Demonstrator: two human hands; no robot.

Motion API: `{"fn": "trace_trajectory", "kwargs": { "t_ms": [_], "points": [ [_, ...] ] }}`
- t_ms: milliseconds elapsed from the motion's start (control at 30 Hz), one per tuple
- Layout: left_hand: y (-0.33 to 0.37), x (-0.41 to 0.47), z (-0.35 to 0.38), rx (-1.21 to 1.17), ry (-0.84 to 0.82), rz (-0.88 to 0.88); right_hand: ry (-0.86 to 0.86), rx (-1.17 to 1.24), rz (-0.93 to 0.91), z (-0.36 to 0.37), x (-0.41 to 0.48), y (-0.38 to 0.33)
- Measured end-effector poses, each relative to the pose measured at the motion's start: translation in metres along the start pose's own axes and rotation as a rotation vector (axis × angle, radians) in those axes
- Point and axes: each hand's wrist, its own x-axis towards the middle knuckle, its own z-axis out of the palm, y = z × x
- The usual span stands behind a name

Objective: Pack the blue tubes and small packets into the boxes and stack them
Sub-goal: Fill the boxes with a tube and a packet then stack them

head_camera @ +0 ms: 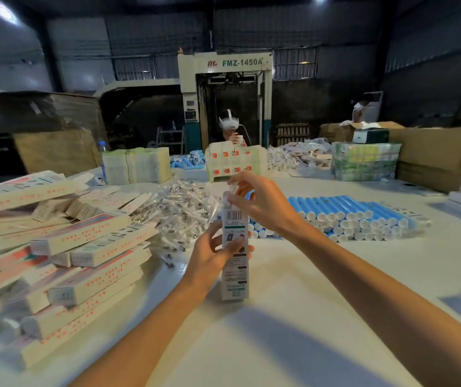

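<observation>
L hand [215, 255] clamps box [235, 277] mid-body, upright; R hand [257, 203] pinches what looks like a packet [231, 189] at box top. Risk: packet snags on rim, box buckles or tips.

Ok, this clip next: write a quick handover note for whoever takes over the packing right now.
Left hand holds the box upright, grip round its middle.
Right hand pinches what looks like a clear packet at the box's top end.
Supplies: blue tubes stacked to the right, loose packets heaped behind the box.
Done: a pile of boxes lies on the left; whether all are filled cannot be told.
Left: finish this box, add it to the pile, keep packing.
</observation>
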Motion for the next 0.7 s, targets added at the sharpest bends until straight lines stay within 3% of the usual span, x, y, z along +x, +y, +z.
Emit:
{"fn": "trace_trajectory", "kwargs": {
  "t_ms": [167, 333, 433, 700],
  "points": [
    [0.000, -0.001, 0.000, -0.011, 0.018, 0.005, -0.052, -0.120, -0.100, 0.010, -0.021, 0.010],
    [0.002, 0.000, -0.001, 0.074, 0.074, 0.039, 0.146, 0.219, 0.094, 0.016, -0.051, 0.021],
    [0.003, 0.000, -0.002, 0.159, 0.085, 0.083, 0.076, 0.363, 0.120, 0.021, -0.063, 0.022],
    [0.007, 0.001, -0.009, 0.202, -0.022, 0.203, 0.021, 0.432, 0.212, 0.026, -0.066, 0.022]
  ]
}}
